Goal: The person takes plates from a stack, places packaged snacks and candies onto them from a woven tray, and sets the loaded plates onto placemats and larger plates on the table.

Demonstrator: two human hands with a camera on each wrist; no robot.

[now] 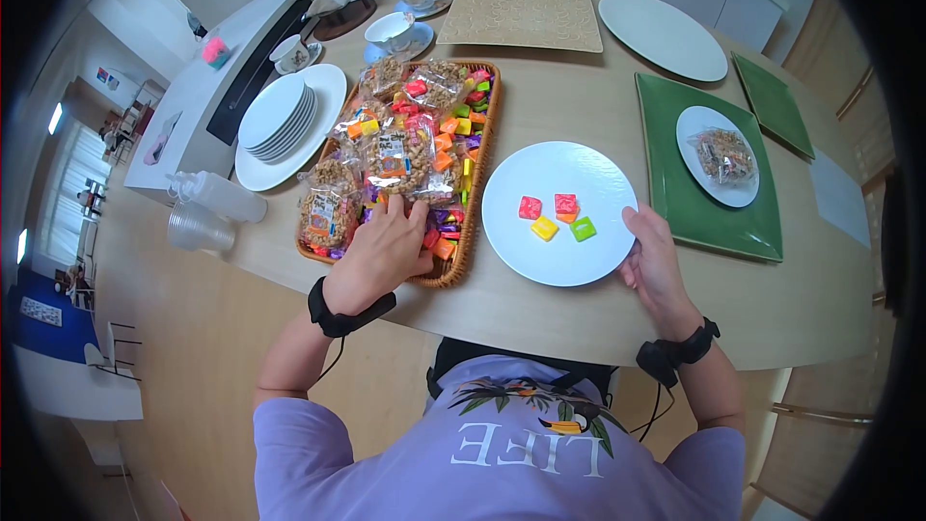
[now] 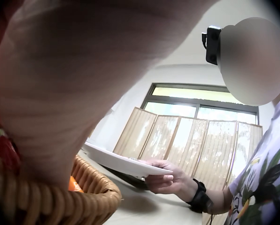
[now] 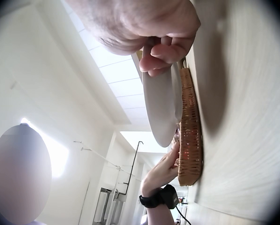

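Note:
My right hand (image 1: 653,256) grips the rim of a round white plate (image 1: 521,256), thumb on top and fingers curled beneath. The right wrist view shows the plate (image 3: 159,108) held up off the table. Lying on it are several small wrapped candies: red, orange, a yellow one (image 1: 544,229) and a green one (image 1: 583,229). My left hand (image 1: 381,246) reaches into the near end of a wicker basket (image 1: 470,241). Its fingertips are down among wrapped candies (image 1: 444,249), beside clear bags of brown puffed-grain snack (image 1: 397,159); I cannot tell whether they pinch anything.
Stacked white plates (image 1: 280,116) stand on a white platter (image 1: 333,87) left of the basket. Plastic cups (image 1: 198,228) are near the left edge. Right, a green tray (image 1: 714,222) bears a small plate (image 1: 721,195) with a bagged snack. A gold tray (image 1: 521,14) and cups are behind.

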